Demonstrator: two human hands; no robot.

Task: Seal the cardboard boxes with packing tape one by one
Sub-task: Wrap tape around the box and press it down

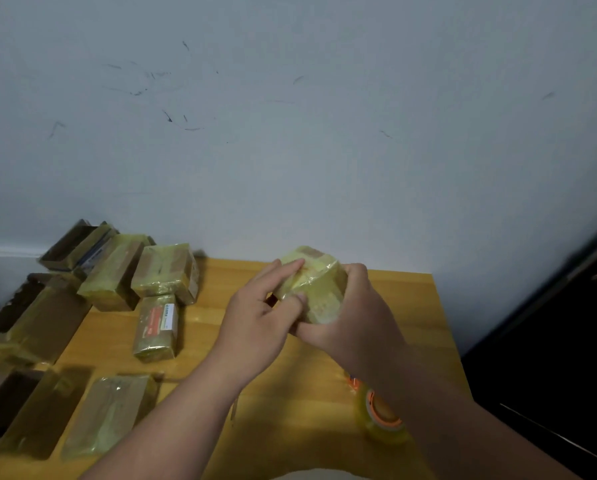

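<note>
A small cardboard box (319, 284) wrapped in yellowish clear tape is held above the wooden table (394, 306). My right hand (352, 317) grips it from the right side and underneath. My left hand (266, 306) is on its left face, fingers laid along the top edge and thumb against the front, pressing the tape down. A roll of clear packing tape (380, 415) with an orange core lies on the table, partly hidden under my right forearm.
Several taped boxes lie along the table's left side, among them one with an orange-and-white label (156, 327), a flat one (110, 410) near the front and a stack (165, 270) by the wall. A dark cabinet (550, 341) stands to the right.
</note>
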